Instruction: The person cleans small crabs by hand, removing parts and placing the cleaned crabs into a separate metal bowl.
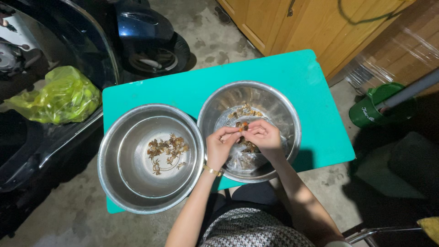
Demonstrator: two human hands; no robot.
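Scooter (55, 68) parked left, yellow-green plastic bag (57, 95) on its footboard. Teal desk (292, 77) carries two steel bowls, rims touching. Left bowl (109, 164): small heap of crab pieces (167, 151) in the middle. Right bowl (288, 114): more small crabs in shallow water. Both hands over right bowl, fingertips meeting. Left hand (218, 147) and right hand (264, 136) each in narrow pinch grip on one small crab (243, 126), orange patch showing.
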